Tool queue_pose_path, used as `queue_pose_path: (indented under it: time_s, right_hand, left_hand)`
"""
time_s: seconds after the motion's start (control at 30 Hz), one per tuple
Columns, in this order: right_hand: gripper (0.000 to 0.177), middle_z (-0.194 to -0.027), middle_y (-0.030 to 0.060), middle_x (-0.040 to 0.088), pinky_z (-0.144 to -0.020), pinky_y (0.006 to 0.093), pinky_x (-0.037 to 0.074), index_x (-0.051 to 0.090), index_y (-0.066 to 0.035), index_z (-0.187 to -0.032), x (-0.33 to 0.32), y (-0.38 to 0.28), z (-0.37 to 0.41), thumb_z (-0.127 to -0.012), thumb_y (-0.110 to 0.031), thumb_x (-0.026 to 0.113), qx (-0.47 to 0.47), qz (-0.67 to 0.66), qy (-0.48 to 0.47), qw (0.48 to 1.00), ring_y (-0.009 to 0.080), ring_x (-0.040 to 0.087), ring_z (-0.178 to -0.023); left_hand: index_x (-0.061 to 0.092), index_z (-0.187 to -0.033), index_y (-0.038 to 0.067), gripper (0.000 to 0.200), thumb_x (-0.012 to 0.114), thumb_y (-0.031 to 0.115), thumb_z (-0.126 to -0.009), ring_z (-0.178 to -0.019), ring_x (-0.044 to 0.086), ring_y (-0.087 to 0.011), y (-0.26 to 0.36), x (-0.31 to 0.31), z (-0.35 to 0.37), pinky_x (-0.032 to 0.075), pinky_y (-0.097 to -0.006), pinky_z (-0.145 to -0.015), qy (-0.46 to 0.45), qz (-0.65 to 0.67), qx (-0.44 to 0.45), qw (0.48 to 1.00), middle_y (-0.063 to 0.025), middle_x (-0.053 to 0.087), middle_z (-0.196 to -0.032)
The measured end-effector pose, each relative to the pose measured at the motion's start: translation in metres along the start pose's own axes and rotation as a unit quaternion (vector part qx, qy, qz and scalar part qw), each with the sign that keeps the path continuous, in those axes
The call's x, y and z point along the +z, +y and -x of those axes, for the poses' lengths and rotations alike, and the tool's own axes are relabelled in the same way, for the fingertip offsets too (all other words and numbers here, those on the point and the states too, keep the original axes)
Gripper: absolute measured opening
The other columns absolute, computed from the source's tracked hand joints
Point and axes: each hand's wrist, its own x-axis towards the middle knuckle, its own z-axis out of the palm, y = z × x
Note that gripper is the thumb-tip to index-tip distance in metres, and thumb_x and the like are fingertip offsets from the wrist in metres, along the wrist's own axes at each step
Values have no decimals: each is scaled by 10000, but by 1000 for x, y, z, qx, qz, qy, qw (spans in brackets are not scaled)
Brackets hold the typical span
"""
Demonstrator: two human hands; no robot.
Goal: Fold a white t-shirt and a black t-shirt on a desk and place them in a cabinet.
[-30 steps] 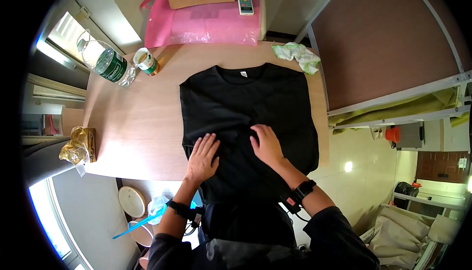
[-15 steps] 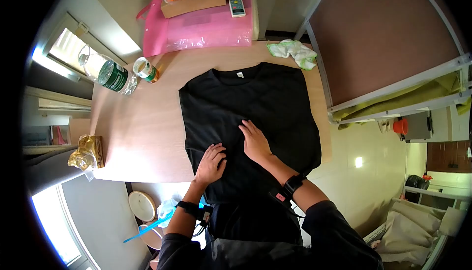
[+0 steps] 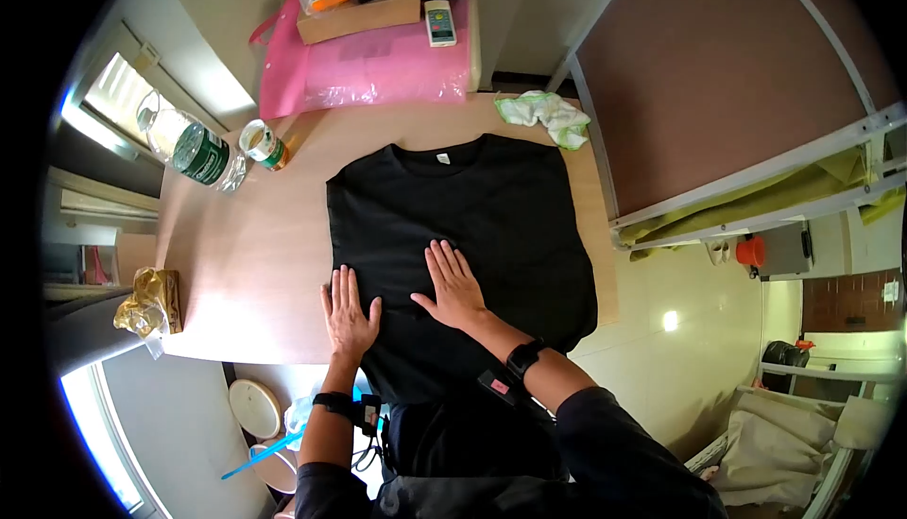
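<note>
A black shirt [image 3: 515, 226] lies spread on the light wooden table [image 3: 246, 264], its neckline and small white label at the far end. Its near edge hangs down in front of my body. Flat on the shirt's left side rests my left hand [image 3: 350, 321], fingers stretched out and the thumb apart. My right hand [image 3: 455, 288] presses flat on the middle of the shirt, also with fingers extended. Neither hand grips the cloth. Any sleeves of the shirt are not visible.
At the back left stand a clear plastic bottle [image 3: 210, 155] and a cup [image 3: 264, 145]. A white-green cloth [image 3: 548, 116] lies at the back right. Behind are a pink sleeve [image 3: 378, 70] and a remote [image 3: 439, 24]. A gold package [image 3: 151, 302] sits at the left edge.
My left hand has slid toward the shirt's left edge and its curled fingers have straightened. My right hand has flattened with its thumb out. The cloth beneath looks smoother.
</note>
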Motion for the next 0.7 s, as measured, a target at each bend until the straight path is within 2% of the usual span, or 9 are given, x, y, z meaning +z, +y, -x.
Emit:
queue_pose_path:
  time_s: [0.07,0.13,0.2,0.27,0.43,0.57,0.7]
  right_hand:
    - [721,-1474,205,320,-1142,457,204,352,56,-1386,-20,5,5,-866,-377,599,-2,-12,20,1000,367,260,-1389]
    - [704,-1470,201,328,-1136,476,208,365,51,-1381,-33,13,28,-868,-373,594,36,10,39,999,373,264,-1385]
    - [683,-1466,194,338,-1131,490,211,379,31,-1382,-40,22,58,-868,-364,591,70,27,25,997,374,272,-1380]
    - [643,-1466,154,356,-1125,489,220,414,-35,-1385,-32,35,87,-872,-385,580,119,44,0,992,356,294,-1372]
    - [593,-1457,119,385,-1117,506,234,431,-74,-1386,-24,46,129,-898,-391,540,120,65,5,991,352,315,-1361]
    - [586,-1461,121,379,-1116,532,220,425,-69,-1389,-17,34,137,-903,-378,530,134,34,19,990,370,307,-1363]
    - [579,-1468,122,372,-1115,533,220,426,-69,-1387,-17,28,133,-903,-369,529,145,28,22,989,374,300,-1367]
  left_hand:
    - [333,-1413,-35,651,514,333,-908,-1411,244,-310,-1,-6,-2,111,-492,-1158,-19,39,1,999,-184,304,-1499]
    - [338,-1404,-51,630,509,301,-910,-1413,235,-320,6,-8,-1,106,-497,-1158,-27,31,-26,999,-200,301,-1496]
    - [352,-1384,-77,602,497,271,-915,-1408,239,-339,17,0,1,116,-497,-1157,8,14,5,1000,-221,310,-1484]
    - [352,-1387,-74,594,491,266,-920,-1408,240,-337,39,-2,-8,128,-488,-1156,32,24,20,999,-214,320,-1481]
    - [377,-1389,-12,561,481,292,-929,-1398,255,-340,35,21,-27,179,-465,-1147,29,-26,5,999,-200,338,-1472]
    - [408,-1341,-41,541,493,291,-922,-1340,323,-371,40,9,-45,204,-468,-1138,73,15,7,997,-224,380,-1420]
    - [349,-1390,-47,594,454,338,-950,-1381,278,-343,26,30,-101,185,-447,-1147,86,18,-10,996,-206,334,-1469]
